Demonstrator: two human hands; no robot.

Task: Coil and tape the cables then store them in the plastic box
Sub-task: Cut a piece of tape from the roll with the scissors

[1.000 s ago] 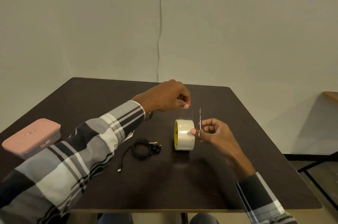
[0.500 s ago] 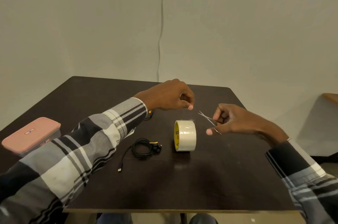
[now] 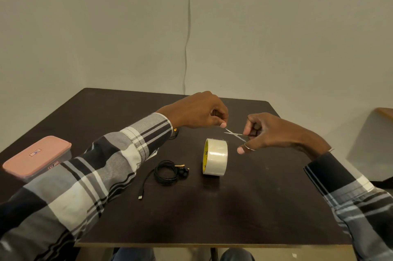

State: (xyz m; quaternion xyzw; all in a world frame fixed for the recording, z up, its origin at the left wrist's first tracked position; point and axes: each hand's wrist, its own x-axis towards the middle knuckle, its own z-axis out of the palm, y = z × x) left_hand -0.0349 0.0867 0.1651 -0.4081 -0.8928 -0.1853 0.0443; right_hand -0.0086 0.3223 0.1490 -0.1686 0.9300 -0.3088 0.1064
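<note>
Two hands meet above the tape roll point(image 3: 215, 156) at frame centre: the left hand point(image 3: 198, 111) pinches the tape end, the right hand point(image 3: 269, 132) grips small scissors point(image 3: 235, 134) with blades parted. A coiled black cable point(image 3: 168, 172) lies left of the roll; the pink-lidded plastic box point(image 3: 36, 157) sits at the desk point(image 3: 212, 214) far left.
</note>
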